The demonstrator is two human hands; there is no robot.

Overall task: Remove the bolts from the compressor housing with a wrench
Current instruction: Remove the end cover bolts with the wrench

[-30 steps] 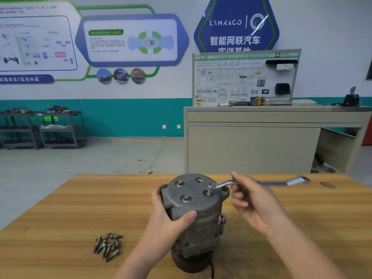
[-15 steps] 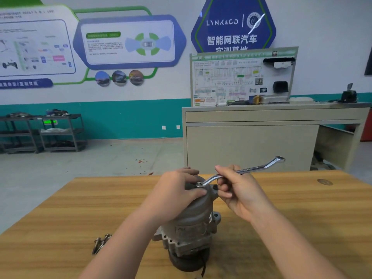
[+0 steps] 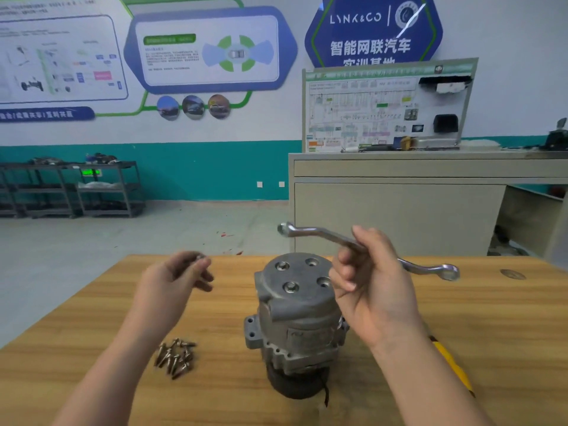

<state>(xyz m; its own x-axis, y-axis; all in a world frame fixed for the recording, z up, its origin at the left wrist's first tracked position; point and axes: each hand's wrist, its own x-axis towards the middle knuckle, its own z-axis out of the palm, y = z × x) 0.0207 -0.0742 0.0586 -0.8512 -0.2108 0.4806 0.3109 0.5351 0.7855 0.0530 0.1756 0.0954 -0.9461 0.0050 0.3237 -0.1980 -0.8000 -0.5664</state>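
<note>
Near the wooden table's (image 3: 92, 305) far edge, the compressor housing (image 3: 296, 315) stands upright between left hand (image 3: 175, 278), pinching a bolt (image 3: 200, 257), and right hand (image 3: 373, 287), grasping the raised wrench (image 3: 332, 239); loose bolts (image 3: 176, 358) lie well left.

Bright, even indoor light, faint shadows, motion-blurred left hand (image 3: 175, 279), wide-angle bending at edges.

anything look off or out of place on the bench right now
Nothing stands out. The compressor stands upright, removed bolts lie in one loose pile on the table, and the right hand holds the wrench clear.
</note>
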